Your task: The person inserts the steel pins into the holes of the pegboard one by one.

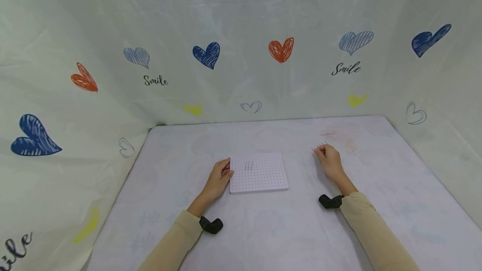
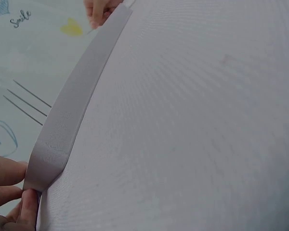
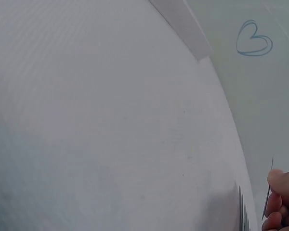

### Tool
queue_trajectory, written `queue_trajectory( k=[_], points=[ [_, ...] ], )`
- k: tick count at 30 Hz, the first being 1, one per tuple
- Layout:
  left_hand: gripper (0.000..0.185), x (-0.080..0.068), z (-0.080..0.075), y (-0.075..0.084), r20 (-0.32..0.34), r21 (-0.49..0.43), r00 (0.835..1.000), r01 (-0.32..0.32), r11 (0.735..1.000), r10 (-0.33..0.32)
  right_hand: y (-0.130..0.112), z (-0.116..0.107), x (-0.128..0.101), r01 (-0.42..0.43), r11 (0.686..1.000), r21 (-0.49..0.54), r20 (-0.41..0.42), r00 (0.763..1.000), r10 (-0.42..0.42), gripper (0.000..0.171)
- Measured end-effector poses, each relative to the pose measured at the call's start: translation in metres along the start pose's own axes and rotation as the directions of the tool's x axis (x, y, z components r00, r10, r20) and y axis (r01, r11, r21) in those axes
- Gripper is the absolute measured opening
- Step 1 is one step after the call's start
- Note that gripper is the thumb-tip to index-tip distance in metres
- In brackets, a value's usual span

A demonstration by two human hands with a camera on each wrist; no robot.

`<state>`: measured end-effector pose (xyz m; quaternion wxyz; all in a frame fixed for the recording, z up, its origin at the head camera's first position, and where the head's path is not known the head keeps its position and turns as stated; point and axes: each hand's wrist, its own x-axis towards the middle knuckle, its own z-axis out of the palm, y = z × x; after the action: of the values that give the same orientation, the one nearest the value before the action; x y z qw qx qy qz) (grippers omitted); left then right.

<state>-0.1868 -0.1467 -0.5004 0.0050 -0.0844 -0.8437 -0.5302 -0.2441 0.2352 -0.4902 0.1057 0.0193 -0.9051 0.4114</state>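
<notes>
Right of centre in the head view, the right hand (image 1: 329,162) is pinching a thin pin (image 3: 266,202), risking a sideways brush toppling the seemingly upright pins (image 3: 240,208) nearby, while the left hand (image 1: 217,179) is gripping the pegboard (image 1: 263,179) at centre.

Three needles (image 2: 27,102) (thin, dark) stand in the flat-lying pale perforated board (image 1: 260,180), another needle (image 3: 266,202) held apart.
</notes>
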Motion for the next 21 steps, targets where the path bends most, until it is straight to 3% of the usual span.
queue_trajectory(
  k=[21],
  points=[
    [0.050,0.000,0.001,-0.002,-0.013,0.003,1.000,-0.002,1.000,0.002,-0.020,0.008,-0.006,0.076,0.991,0.109,0.015,0.997,-0.078,0.018]
  ],
)
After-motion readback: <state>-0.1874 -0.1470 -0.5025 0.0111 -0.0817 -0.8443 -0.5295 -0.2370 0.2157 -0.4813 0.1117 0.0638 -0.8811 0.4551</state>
